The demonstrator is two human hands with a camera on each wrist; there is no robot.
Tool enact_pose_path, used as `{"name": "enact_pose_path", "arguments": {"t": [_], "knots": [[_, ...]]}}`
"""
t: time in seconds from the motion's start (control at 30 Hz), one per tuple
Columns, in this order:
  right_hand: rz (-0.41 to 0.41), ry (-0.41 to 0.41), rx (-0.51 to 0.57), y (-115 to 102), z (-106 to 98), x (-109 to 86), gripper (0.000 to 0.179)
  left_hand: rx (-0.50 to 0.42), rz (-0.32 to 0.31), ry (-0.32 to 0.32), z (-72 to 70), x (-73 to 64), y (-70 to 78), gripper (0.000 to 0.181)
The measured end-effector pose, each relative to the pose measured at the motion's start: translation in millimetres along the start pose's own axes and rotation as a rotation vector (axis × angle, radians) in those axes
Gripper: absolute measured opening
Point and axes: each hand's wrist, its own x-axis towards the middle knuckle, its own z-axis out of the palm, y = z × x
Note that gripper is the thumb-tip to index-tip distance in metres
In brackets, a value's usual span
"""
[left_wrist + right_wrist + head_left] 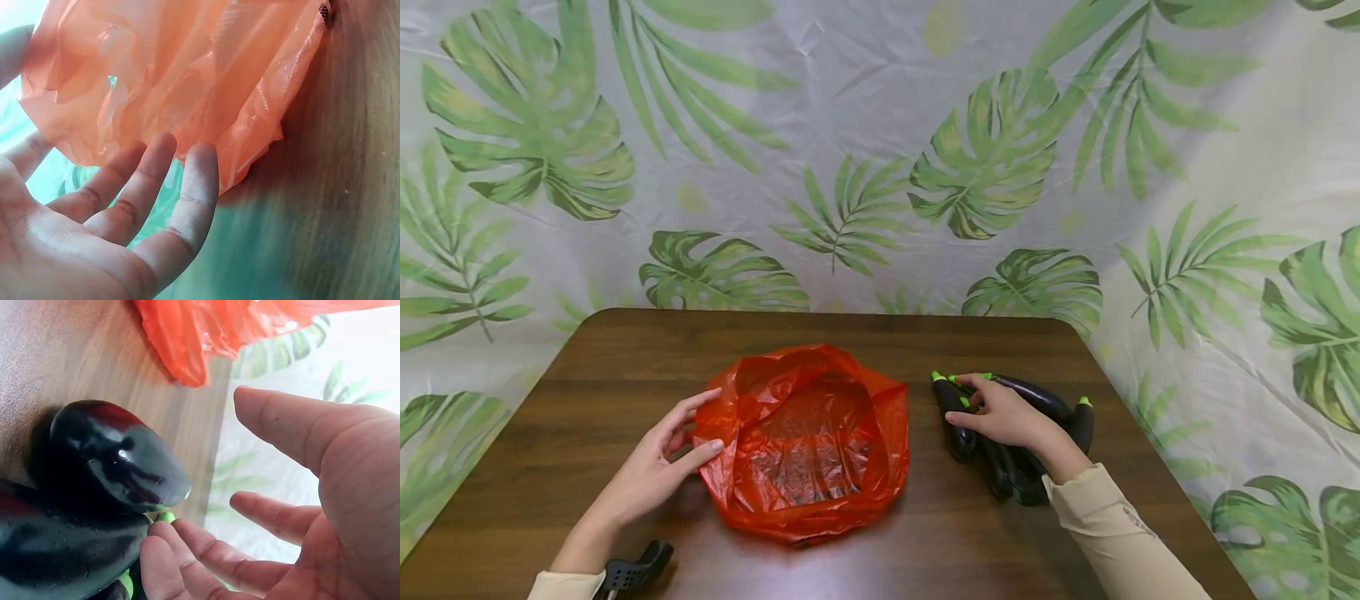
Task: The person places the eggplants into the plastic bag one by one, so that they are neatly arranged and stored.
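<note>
A red plastic bag [895,467] lies on the table with its wide mouth open upward. At its left side is my left hand [658,467], thumb and fingers spread, fingertips touching the plastic. In the left wrist view, the extended fingers [200,175] rest against the bag's crinkled side [206,94]. Several dark eggplants [958,437] with green stem ends lie in a pile right of the bag. Over the pile is my right hand [1007,417]. Its thumb and fingers stand apart with nothing between them; in the right wrist view, the fingertips are close to an eggplant [119,456].
The brown wooden table [632,350] has rounded far corners. A leaf-patterned cloth [850,167] hangs behind it and along the right side. Near my left wrist is a black device [638,571].
</note>
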Motion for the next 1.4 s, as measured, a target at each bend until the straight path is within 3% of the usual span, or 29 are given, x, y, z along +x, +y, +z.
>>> {"name": "enact_pose_path", "arguments": {"t": [0.3, 0.77, 1.4], "knots": [[-0.02, 0.011, -0.04, 1.4, 3.0, 6.6, 0.071, -0.097, 0.014, -0.023, -3.3, -2.0, -6.4, 0.06], [0.009, -0.017, -0.063, -3.0, 5.1, 12.3, 0.069, -0.214, 0.05, -0.006, 1.1, -4.0, -11.6, 0.059], [0.008, -0.038, -0.095, -7.7, 10.3, 22.4, 0.069, -0.238, 0.042, -0.026, 1.7, -3.6, -13.2, 0.059]]}}
